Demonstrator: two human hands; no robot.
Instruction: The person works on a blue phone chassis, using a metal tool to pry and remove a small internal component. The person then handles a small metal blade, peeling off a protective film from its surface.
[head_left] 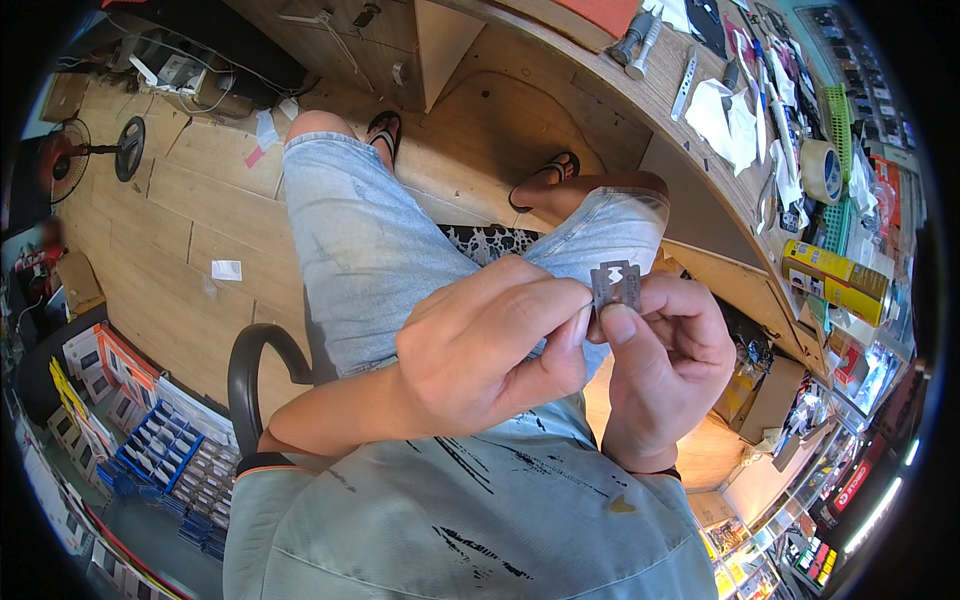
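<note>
A flat grey razor blade (617, 283) with a cut-out slot stands upright in front of my lap. My right hand (668, 350) pinches its lower part, with the thumb laid over the face of the blade. Close against the blade's left edge is my left hand (500, 340), thumb and forefinger pressed together. Whatever lies between those left fingertips is too small or too hidden to make out. Both hands are held above my legs in light blue denim shorts (370, 240).
A wooden workbench (640, 110) runs along the right, carrying tools, white paper, a tape roll (820, 172) and a yellow spray can (838, 282). A black chair armrest (262, 380) curves at my left. Boxes and a blue tray (160, 445) stand lower left; a fan (70, 160) is beyond.
</note>
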